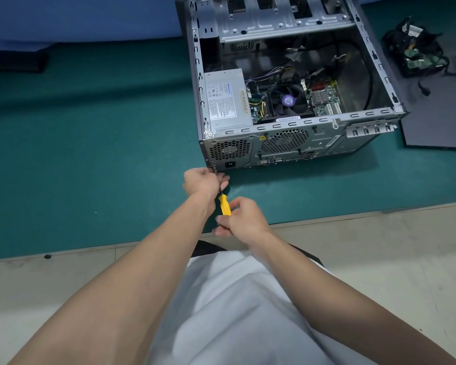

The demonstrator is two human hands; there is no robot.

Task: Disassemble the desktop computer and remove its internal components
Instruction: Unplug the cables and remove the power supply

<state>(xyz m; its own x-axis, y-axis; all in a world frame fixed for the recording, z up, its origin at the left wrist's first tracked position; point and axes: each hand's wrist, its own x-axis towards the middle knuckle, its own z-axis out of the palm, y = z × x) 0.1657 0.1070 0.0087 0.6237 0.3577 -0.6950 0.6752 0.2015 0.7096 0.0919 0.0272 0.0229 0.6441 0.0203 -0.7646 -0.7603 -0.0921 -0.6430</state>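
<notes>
Fingers [222, 220] of my right hand [244, 219] were curled round the rear end of the yellow-handled screwdriver [224, 205], with the thumb laid on top of the handle. My left hand [203, 180] sat ahead of it, fingers bent round the dark shaft close to the tip, pinching it steady. The tip was at the lower left corner of the rear panel of the computer case [295, 127], just beside the power socket [230, 164]. My left hand hid the screw, so I could not tell whether the tip was seated in it.

The computer case lay on its side on the green mat [90, 154], open face up, rear panel toward me. Inside, the power supply [227, 101] occupied the near left corner against the rear panel. Just to its right the CPU fan [290, 98] sat on the motherboard [324, 101], with loose cables running above both. A metal drive cage [271, 19] spanned the far end.

To the right of the case a dark flat panel [437, 122] lay on the mat. Beyond it sat a bundle of removed parts [416, 54], black cables tangled around a green circuit board. Well to the left, a flat black object [16, 60] rested near the far edge of the mat. Nearer to me the mat ended at a pale floor [63, 285], and my white shirt [234, 299] filled the space between my forearms.
</notes>
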